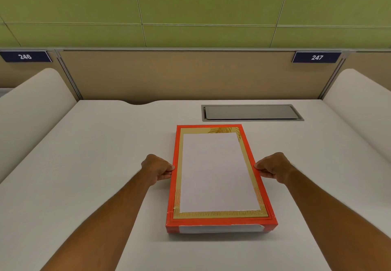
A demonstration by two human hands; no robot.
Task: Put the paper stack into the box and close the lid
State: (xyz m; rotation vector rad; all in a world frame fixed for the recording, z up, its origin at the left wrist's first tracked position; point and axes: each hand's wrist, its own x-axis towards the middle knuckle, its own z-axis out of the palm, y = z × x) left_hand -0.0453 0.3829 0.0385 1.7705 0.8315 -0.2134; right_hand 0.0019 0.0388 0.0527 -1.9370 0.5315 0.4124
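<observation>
Here, a flat red box [220, 222] lies in the middle of the pale desk [84, 165], with its long sides running away from the person. Its top has a red rim, then a gold band with thin scratchy lines, and a big white sheet [215, 171] in the middle. A white strip shows on the near short side of the box. The left hand [157, 169] is at the left long edge and the right hand [274, 168] is at the right long edge, both about halfway along. On each hand the fingers are curled and pinching the red rim, thumb on top. The box sits flat on the desk. There is lots of bare desk to the left, to the right and in front of it. Just behind the far end of the box is a grey hatch [251, 112] set into the desk. Rounded white side walls rise at both sides, well apart from the box.
</observation>
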